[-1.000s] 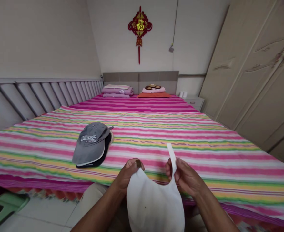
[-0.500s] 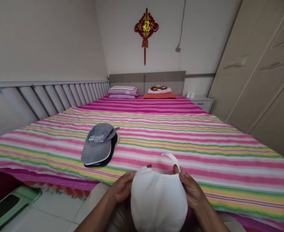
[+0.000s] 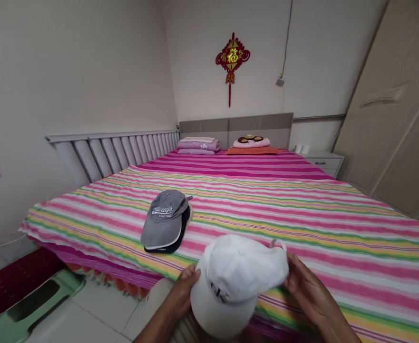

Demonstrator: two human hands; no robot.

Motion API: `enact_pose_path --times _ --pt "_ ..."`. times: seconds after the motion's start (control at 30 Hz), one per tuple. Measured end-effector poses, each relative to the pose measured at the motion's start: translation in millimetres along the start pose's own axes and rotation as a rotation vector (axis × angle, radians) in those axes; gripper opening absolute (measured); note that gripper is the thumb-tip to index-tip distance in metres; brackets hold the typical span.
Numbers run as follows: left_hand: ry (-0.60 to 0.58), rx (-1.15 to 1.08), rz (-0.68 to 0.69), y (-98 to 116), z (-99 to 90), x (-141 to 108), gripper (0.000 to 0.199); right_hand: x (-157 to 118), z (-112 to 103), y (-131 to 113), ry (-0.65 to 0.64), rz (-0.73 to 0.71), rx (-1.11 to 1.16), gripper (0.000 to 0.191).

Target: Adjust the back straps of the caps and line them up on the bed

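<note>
A white baseball cap (image 3: 238, 271) with dark lettering on its front is held over the near edge of the bed, brim toward me. My left hand (image 3: 184, 295) pinches the left edge of its brim, thumb on top. At the back of the cap, by the strap, my right hand (image 3: 307, 286) is closed on the fabric, its fingertips partly hidden. Left of the white cap, a grey baseball cap (image 3: 164, 216) with white script rests on the striped bedspread. A black cap (image 3: 174, 246) shows beneath it, along with a pale edge.
The striped bed (image 3: 320, 228) fills the middle, with folded purple bedding (image 3: 198, 146) at its far end. A grey radiator (image 3: 116, 152) runs along the left wall. On the floor at lower left stands a green stool (image 3: 34, 309). A wardrobe (image 3: 384, 124) rises on the right.
The white cap has turned from its back opening to show its lettered front and brim. My left hand now grips the brim, my right hand the back. The view has swung left.
</note>
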State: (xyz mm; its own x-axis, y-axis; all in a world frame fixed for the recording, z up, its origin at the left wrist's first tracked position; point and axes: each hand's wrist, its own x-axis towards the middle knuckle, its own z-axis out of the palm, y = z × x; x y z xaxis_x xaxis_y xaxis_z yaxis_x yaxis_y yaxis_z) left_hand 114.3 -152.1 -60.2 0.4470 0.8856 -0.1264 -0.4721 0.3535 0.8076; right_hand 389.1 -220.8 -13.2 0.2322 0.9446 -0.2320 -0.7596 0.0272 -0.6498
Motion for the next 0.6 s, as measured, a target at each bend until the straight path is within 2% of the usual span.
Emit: enact_pose_path --times 0.1,0.17,0.2,0.27,0.33,0.43,0.53,0.6 --pt "0.084 0.002 0.181 65 3.9 25 0.021 3 -15 2 0.052 0.094 0.007 0.04" --pt "0.12 -0.018 0.276 113 1.4 40 0.011 2 -23 6 0.043 0.138 0.026 0.041" --pt "0.153 -0.032 0.336 136 -1.9 47 0.007 1 -27 8 0.034 0.151 0.034 0.041" --pt "0.309 0.009 0.5 175 -13.1 57 0.006 0 -32 14 0.021 0.169 0.043 0.039" --pt "0.388 0.048 0.543 201 -30.0 64 0.013 0 -36 19 0.027 0.185 0.05 0.038" --pt "0.525 0.135 0.509 211 -62.0 68 0.02 2 -41 26 0.049 0.196 0.057 0.037" --pt "0.643 0.249 0.382 199 -91.5 69 0.016 4 -44 28 0.06 0.195 0.057 0.037" --pt "0.673 0.33 0.309 191 -104.8 70 0.014 5 -46 29 0.071 0.198 0.055 0.037"
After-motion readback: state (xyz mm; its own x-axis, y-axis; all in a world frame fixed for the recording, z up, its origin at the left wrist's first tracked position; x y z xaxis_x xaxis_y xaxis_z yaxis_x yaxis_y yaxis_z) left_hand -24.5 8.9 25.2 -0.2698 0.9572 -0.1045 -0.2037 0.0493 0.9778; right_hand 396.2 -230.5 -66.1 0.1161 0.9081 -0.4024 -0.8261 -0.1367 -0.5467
